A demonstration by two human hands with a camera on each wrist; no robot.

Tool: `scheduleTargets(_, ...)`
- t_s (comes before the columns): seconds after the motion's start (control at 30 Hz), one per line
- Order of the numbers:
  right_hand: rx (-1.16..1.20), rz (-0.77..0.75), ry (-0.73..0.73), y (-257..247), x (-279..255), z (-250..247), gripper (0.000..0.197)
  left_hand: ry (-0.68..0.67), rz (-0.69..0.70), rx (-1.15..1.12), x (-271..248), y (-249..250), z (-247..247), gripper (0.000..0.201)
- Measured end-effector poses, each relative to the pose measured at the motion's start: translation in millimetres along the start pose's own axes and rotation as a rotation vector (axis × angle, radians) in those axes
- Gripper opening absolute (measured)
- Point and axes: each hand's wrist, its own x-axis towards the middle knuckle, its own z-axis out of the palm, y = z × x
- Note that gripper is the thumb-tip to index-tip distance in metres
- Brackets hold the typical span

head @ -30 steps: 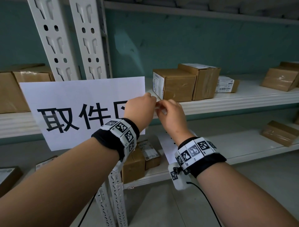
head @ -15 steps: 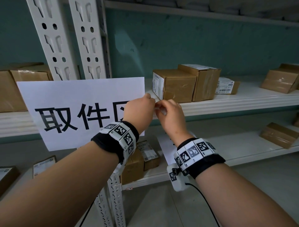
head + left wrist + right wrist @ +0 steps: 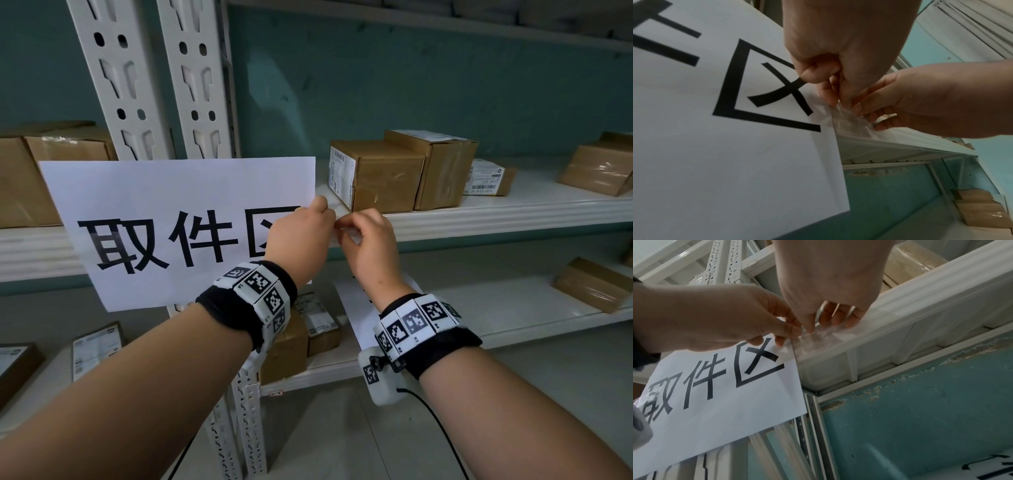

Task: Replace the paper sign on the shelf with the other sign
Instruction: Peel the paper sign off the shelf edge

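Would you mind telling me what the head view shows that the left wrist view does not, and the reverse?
Only the head view shows the whole sign with all three characters, the cardboard boxes on the shelf, the marker wristbands, and another sheet lower down. Only the left wrist view shows the clear tape bridging the sign's edge and the shelf lip, with fingertips on it. Both show the left hand and right hand meeting at the sign's right edge.
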Motion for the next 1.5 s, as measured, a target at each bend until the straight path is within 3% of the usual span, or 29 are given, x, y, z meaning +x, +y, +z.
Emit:
scheduleTargets(0.33, -0.054, -0.038, 0.0, 2, -6, 0, 0.011, 0.052, 0.045, -0.034, -3, -5, 8, 0.018)
scheduleTargets(1.5, -0.038, 0.042, -0.027, -13, -17, -9, 0.012, -0.074, 0.027, 0.065, -5, 1, -9, 0.023)
